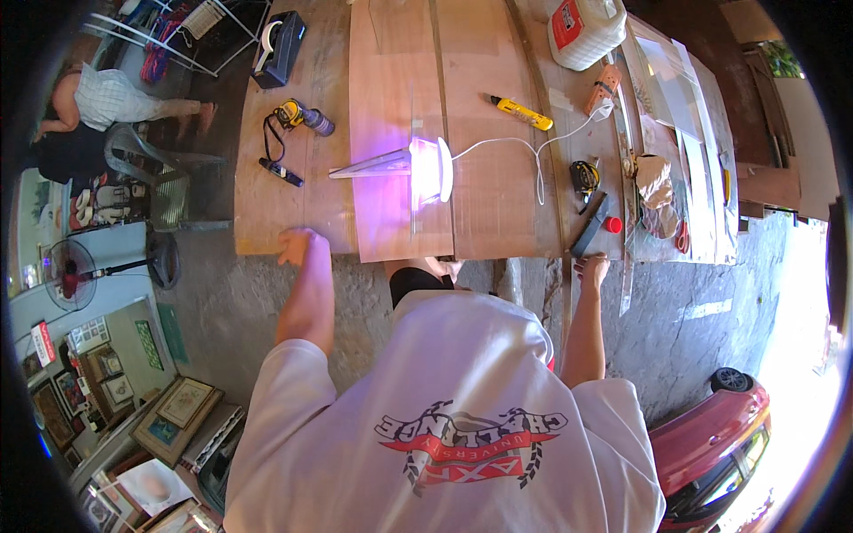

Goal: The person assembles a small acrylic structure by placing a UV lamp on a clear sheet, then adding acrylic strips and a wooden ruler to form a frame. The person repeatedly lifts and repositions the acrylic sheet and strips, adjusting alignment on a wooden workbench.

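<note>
Lamp (434, 175) blazed purple-white near the middle of the wooden surface (391, 226), and its white cord (498, 145) ran right to an orange power strip (604, 86)! The left hand (300, 247) was down at the near edge, well left of the lamp, touching the surface, its fingers apart. Over on the other side, the right hand (591, 266) was at that same edge, right by the near end of a dark bar (588, 227); its fingers curled in, but whether they were clamped on the bar or on the edge, I couldn't tell! A red cap (612, 225) sat just beside that bar, a yellow-and-black tape measure (585, 178) just beyond. Farther up, a yellow cutter (524, 113) lay slantwise between the lamp and a white jug (585, 37). And on the left, a yellow-and-black power tool (291, 114) lay between a black tape dispenser (281, 55) and the left hand!
</note>
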Action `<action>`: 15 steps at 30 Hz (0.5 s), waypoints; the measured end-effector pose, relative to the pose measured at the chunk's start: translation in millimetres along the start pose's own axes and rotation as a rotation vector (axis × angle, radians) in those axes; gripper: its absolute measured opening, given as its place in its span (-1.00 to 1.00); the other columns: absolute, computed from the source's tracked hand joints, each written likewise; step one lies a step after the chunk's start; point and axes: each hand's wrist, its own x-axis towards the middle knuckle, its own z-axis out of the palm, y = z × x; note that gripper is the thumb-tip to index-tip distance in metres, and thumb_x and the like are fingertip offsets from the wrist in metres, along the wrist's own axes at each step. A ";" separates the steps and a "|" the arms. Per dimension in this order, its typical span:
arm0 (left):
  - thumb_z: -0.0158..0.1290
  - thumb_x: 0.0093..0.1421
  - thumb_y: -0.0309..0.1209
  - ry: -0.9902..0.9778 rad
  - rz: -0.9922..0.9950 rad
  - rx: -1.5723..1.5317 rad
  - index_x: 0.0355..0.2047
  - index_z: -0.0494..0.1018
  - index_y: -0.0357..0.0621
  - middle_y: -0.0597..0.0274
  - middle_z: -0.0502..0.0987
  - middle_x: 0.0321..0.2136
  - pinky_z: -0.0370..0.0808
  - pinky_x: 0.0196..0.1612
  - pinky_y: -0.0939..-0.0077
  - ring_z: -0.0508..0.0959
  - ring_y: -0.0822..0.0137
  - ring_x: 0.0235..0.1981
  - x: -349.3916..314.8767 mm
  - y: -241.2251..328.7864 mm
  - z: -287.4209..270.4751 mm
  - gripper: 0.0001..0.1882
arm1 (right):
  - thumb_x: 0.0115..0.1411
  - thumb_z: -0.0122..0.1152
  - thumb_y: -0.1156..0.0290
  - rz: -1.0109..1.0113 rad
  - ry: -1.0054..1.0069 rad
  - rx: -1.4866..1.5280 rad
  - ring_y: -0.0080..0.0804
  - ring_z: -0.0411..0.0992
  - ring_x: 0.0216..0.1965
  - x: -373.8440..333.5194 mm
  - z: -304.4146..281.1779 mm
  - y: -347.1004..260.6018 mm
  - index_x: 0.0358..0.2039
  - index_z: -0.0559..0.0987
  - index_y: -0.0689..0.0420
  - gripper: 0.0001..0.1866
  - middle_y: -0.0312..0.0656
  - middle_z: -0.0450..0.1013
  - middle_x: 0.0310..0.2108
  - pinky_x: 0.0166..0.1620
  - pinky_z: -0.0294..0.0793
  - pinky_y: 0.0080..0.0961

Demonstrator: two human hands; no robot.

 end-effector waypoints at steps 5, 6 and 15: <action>-0.18 0.26 0.00 -0.008 -0.160 -0.161 0.02 0.10 -0.19 -0.29 0.59 -0.24 0.57 -0.25 -0.17 0.63 -0.24 -0.29 -18.4 11.8 -23.4 -0.46 | 0.41 -0.38 0.11 -0.112 -0.017 0.004 -0.26 0.54 -0.61 -20.1 -6.2 -13.2 -0.31 0.44 0.15 -0.55 -0.09 0.56 -0.54 -0.61 0.38 -0.35; -0.18 0.26 0.00 -0.034 -0.148 -0.169 0.01 0.09 -0.19 -0.29 0.59 -0.24 0.57 -0.25 -0.17 0.63 -0.24 -0.29 -20.7 12.8 -26.8 -0.46 | 0.41 -0.38 0.11 -0.094 -0.041 0.057 -0.27 0.54 -0.62 -27.1 -8.1 -18.5 -0.31 0.45 0.15 -0.54 -0.09 0.56 -0.54 -0.61 0.39 -0.35; -0.19 0.28 0.00 0.029 -0.144 -0.100 0.01 0.11 -0.18 -0.27 0.60 -0.27 0.55 -0.25 -0.18 0.64 -0.21 -0.31 -19.7 15.5 -25.9 -0.48 | 0.46 -0.34 0.11 -0.075 -0.062 0.012 -0.15 0.57 -0.63 -36.2 -12.9 -30.3 -0.15 0.31 0.36 -0.52 0.09 0.53 -0.52 -0.68 0.55 -0.35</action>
